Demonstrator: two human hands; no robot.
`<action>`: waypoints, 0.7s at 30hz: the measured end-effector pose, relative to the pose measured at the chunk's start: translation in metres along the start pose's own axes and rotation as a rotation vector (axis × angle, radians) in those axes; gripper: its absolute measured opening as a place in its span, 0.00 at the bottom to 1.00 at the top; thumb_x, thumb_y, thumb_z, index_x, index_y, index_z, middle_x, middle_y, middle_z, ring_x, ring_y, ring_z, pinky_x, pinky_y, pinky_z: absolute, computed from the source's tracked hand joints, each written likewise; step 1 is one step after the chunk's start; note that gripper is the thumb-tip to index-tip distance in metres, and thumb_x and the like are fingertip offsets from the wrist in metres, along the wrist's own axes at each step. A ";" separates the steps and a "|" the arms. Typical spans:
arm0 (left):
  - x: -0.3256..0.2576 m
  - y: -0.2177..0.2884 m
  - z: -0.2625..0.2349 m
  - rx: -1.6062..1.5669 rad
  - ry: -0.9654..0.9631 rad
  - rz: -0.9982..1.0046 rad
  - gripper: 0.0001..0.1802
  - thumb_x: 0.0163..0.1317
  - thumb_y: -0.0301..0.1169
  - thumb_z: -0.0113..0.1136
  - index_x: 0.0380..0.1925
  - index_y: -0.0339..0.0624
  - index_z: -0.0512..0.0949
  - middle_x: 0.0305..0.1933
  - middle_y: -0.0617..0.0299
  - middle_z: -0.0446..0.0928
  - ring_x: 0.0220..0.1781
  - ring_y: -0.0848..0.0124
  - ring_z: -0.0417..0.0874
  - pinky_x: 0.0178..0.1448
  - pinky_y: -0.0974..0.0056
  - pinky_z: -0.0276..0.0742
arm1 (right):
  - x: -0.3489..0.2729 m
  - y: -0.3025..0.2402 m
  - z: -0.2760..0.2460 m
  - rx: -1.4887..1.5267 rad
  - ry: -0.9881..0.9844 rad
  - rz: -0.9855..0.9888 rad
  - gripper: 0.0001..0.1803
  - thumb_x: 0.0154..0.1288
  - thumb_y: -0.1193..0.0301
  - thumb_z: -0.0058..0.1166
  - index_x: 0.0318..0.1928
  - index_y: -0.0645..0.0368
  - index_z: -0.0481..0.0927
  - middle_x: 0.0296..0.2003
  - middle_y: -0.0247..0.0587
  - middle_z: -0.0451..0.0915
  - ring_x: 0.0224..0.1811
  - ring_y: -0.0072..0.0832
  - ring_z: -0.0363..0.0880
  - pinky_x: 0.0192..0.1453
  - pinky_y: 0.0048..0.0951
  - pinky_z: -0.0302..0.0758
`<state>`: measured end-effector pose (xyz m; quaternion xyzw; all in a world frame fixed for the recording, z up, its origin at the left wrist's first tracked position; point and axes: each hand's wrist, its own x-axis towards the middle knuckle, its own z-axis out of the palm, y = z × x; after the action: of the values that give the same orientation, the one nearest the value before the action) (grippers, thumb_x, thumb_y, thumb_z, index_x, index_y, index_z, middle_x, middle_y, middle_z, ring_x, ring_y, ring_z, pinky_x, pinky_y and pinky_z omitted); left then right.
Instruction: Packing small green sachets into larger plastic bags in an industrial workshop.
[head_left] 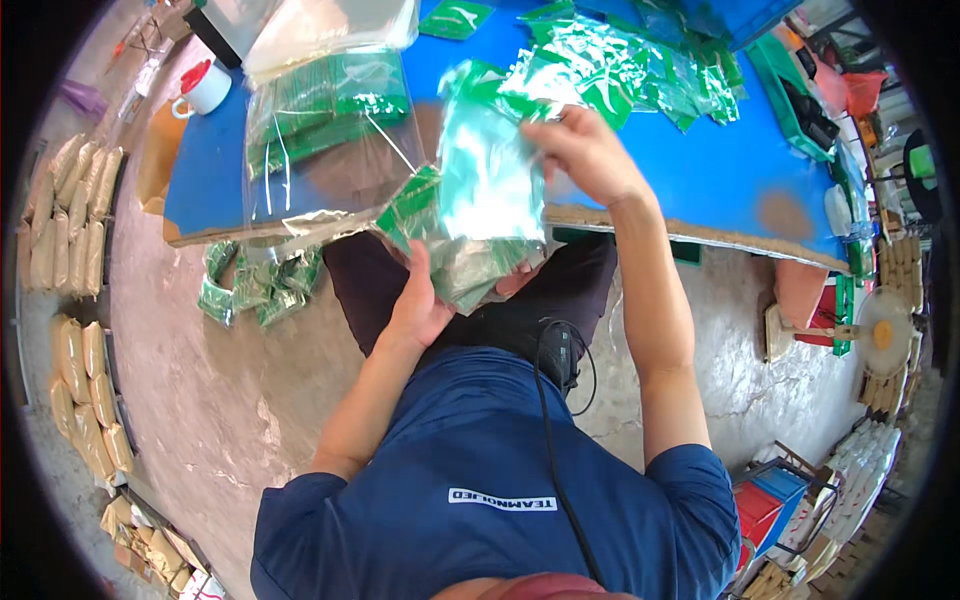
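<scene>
My right hand [590,155] pinches the upper edge of a clear plastic packet [490,190] with a green top, which hangs above the table's near edge. My left hand [420,305], low over my lap, is closed around a bundle of green-and-clear packets [468,270]; some of its fingers are hidden beneath. The raised packet overlaps the bundle. Just left of them, a large clear bag [385,165] with stacked green packets [325,105] inside lies at the table's edge. Beyond my right hand spreads a loose pile of shiny green-and-clear packets [625,75].
The blue table [690,185] has a worn brown front edge. A white mug [204,90] with a red top stands at its left. More green packets [262,285] lie low beside my left leg. A green tray [790,95] sits at right. Filled sacks [70,210] are stacked far left.
</scene>
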<state>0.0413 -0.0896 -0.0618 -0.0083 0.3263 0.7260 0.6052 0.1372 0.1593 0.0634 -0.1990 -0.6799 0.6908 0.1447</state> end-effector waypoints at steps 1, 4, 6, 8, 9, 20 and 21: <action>0.002 0.001 -0.008 -0.068 -0.067 -0.006 0.45 0.67 0.64 0.50 0.73 0.46 0.59 0.72 0.58 0.67 0.72 0.62 0.69 0.73 0.52 0.67 | -0.004 0.004 0.014 -0.108 -0.067 0.018 0.10 0.69 0.68 0.59 0.43 0.62 0.81 0.29 0.29 0.80 0.26 0.14 0.74 0.28 0.20 0.70; 0.007 -0.004 -0.009 -0.108 -0.059 -0.005 0.41 0.68 0.61 0.51 0.72 0.46 0.61 0.70 0.58 0.69 0.71 0.61 0.71 0.72 0.51 0.68 | -0.005 0.048 0.032 -0.676 -0.078 -0.266 0.11 0.65 0.68 0.60 0.40 0.64 0.80 0.21 0.39 0.77 0.23 0.24 0.77 0.28 0.31 0.72; 0.004 -0.008 -0.004 -0.074 0.030 0.015 0.37 0.71 0.57 0.53 0.70 0.45 0.63 0.68 0.57 0.71 0.69 0.60 0.73 0.71 0.50 0.70 | -0.008 0.063 0.059 -0.871 0.098 -0.423 0.12 0.64 0.66 0.60 0.40 0.63 0.81 0.24 0.49 0.81 0.26 0.39 0.83 0.33 0.39 0.77; 0.004 -0.009 0.004 0.254 0.075 0.088 0.31 0.67 0.38 0.65 0.67 0.42 0.67 0.62 0.57 0.76 0.64 0.61 0.77 0.69 0.51 0.73 | -0.002 0.062 0.059 -0.819 0.195 -0.371 0.14 0.65 0.63 0.60 0.40 0.62 0.81 0.26 0.54 0.81 0.30 0.47 0.83 0.35 0.44 0.78; 0.005 -0.007 0.007 0.117 0.078 0.075 0.31 0.60 0.23 0.67 0.64 0.39 0.69 0.59 0.57 0.78 0.62 0.62 0.79 0.67 0.53 0.75 | 0.002 0.060 0.056 -0.761 0.278 -0.320 0.16 0.65 0.59 0.59 0.39 0.61 0.81 0.29 0.58 0.82 0.33 0.55 0.83 0.38 0.50 0.79; 0.006 -0.004 -0.031 -0.078 -0.052 0.094 0.31 0.61 0.25 0.66 0.64 0.43 0.69 0.62 0.59 0.76 0.64 0.61 0.77 0.70 0.53 0.72 | -0.035 0.091 0.017 -0.882 -0.011 -0.500 0.13 0.66 0.72 0.54 0.50 0.59 0.81 0.50 0.54 0.81 0.54 0.52 0.78 0.59 0.48 0.73; 0.007 -0.005 -0.028 -0.088 -0.047 0.092 0.31 0.61 0.25 0.66 0.64 0.43 0.69 0.61 0.59 0.76 0.64 0.62 0.77 0.69 0.54 0.72 | -0.031 0.088 0.014 -0.797 -0.006 -0.359 0.11 0.65 0.74 0.54 0.47 0.60 0.82 0.44 0.55 0.82 0.48 0.52 0.80 0.55 0.47 0.76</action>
<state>0.0335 -0.0968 -0.0886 -0.0029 0.2798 0.7667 0.5778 0.1640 0.1290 -0.0222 -0.1159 -0.9175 0.3390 0.1724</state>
